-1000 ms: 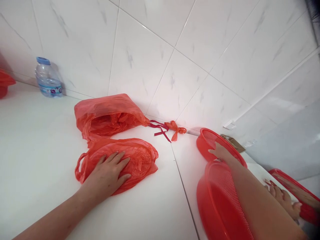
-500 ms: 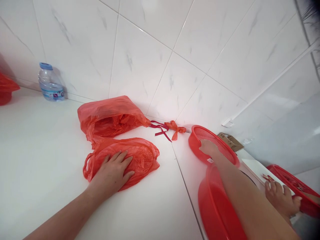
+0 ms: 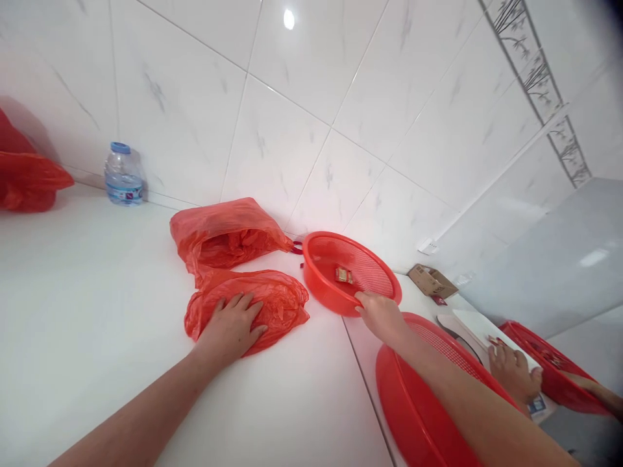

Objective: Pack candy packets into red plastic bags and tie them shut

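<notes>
My left hand [image 3: 232, 324] lies with fingers spread on a flattened red plastic bag [image 3: 282, 301] on the white table. Behind it, against the wall, a second red plastic bag [image 3: 224, 217] rests on its side with its mouth open. To the right, my right hand [image 3: 382, 316] grips the near rim of a round red plastic basket [image 3: 328, 295] with slotted sides. A small gold-and-red packet [image 3: 343, 275] lies inside that basket. Under my right forearm stands another, larger-looking red basket [image 3: 413, 402].
A water bottle [image 3: 124, 181] and another red bag [image 3: 32, 181] stand at the back left. On the right are a cardboard box [image 3: 431, 282], a white board [image 3: 474, 327], a co-worker's hand [image 3: 513, 373] and a further red basket [image 3: 564, 383]. A seam [image 3: 365, 376] crosses the tabletop.
My right hand has pulled the basket leftward, close to the bags, now covering most of the ribbon there. The packet inside has come into view. My left hand stays on the bag.
</notes>
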A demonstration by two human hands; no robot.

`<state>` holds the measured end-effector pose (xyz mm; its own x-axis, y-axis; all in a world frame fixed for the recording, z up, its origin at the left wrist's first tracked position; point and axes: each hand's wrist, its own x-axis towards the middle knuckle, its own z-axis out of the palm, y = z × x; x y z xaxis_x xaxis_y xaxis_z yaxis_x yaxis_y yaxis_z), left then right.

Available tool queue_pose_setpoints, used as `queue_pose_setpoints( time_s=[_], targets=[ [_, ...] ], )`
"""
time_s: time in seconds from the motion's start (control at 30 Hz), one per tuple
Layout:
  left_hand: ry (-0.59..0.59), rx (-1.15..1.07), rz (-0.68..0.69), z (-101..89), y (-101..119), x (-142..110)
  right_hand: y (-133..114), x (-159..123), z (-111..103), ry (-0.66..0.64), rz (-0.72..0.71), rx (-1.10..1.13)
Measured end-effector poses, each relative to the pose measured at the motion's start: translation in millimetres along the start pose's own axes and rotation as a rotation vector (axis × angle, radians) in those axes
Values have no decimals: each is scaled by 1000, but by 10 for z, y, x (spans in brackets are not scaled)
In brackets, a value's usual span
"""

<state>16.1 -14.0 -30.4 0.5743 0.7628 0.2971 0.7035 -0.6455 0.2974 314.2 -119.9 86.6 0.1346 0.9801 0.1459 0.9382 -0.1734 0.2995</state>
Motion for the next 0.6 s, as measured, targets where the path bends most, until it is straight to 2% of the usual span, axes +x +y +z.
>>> queue_pose_setpoints(
  time_s=[0.17, 0.27, 0.4, 0.5, 0.6],
  targets=[
    [-9, 13, -9, -45, 10, -35, -164, -360, -197, -10, -203, 31],
    [-14, 27, -18, -66, 17, -47, -106, -682, -378, 93, -203, 34],
    [-16, 47, -61, -77, 6, -48, 118, -1327, -517, 260, -151, -23],
    [17, 80, -140, -99, -44, -55, 351, -1902, -377, 260, -119, -39],
    [49, 97, -226, -147, -136, -71, 573, -2461, 18, 253, -132, -28]
  ],
)
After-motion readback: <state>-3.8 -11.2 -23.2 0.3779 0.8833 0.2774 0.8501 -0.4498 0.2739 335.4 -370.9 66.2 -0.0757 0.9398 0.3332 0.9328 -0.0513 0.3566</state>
